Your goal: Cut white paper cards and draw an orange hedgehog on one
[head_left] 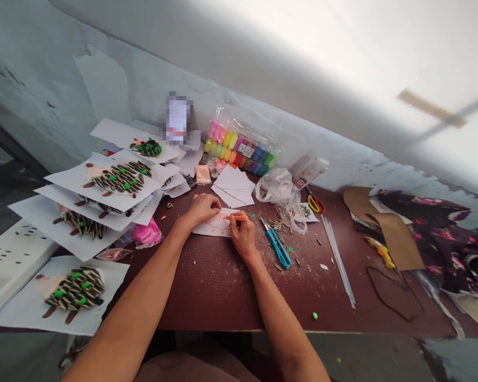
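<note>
A small white sheet of paper [212, 228] with orange line drawing on it lies on the table in front of me. My left hand [204, 208] rests on its upper left part, fingers bent and together, holding it down. In my right hand [242, 233] is an orange marker [238, 217], gripped near the right side of the sheet. Its tip points left, at the drawing. Just behind the paper lies a pile of blank white paper pieces [233, 185]. A utility knife with a teal handle [278, 246] lies to the right of my right hand.
Stacked sheets with seed-covered hedgehog pictures [121, 178] crowd the left. Behind stand a bag of coloured clay [242, 148] and a crumpled plastic bag [276, 185]. Scissors [315, 202], glue sticks [338, 260], a yellow glue gun [381, 252] and floral cloth [434, 228] lie rightward.
</note>
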### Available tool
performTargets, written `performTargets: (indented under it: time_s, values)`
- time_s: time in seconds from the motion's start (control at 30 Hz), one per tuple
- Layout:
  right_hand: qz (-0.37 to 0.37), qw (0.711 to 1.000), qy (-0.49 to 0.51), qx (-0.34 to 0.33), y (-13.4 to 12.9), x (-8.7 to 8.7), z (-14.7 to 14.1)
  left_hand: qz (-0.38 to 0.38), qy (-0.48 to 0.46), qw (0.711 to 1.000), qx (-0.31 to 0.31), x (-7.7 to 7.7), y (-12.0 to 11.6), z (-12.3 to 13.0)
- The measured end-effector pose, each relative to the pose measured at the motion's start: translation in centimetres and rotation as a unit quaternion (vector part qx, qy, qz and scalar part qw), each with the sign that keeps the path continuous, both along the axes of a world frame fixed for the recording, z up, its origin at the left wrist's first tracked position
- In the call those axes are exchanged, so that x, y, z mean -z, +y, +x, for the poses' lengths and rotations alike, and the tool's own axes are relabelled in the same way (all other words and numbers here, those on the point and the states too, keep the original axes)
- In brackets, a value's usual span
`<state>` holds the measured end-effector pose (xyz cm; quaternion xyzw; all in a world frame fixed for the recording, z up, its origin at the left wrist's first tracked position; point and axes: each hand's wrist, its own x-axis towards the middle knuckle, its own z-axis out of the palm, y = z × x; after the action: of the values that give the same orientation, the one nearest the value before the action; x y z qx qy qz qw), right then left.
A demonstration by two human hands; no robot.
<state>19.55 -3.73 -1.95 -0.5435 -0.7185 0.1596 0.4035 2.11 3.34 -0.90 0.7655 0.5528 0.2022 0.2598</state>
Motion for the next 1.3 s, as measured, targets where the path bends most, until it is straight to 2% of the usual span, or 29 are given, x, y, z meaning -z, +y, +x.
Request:
performTargets:
  time_s: [0.33,0.67,0.93,1.3]
  values:
    - [0.001,1.000,-0.008,0.023,0.09,0.40,0.11,0.004,0.002,1.000,-0.001,0.03,0.03,0.03]
    - [-0.007,1.000,0.008,-0.002,-0.09,-0.12,0.01,-0.003,0.001,1.000,-0.004,-0.09,-0.02,0.05]
    - [0.017,0.997,0.028,0.076,-0.01,0.34,0.17,-0.010,-0.006,1.000,-0.004,0.05,0.00,0.03]
    - [-0.003,0.999,0.002,0.048,-0.05,0.25,0.13,0.002,0.004,1.000,-0.002,0.12,0.06,0.02]
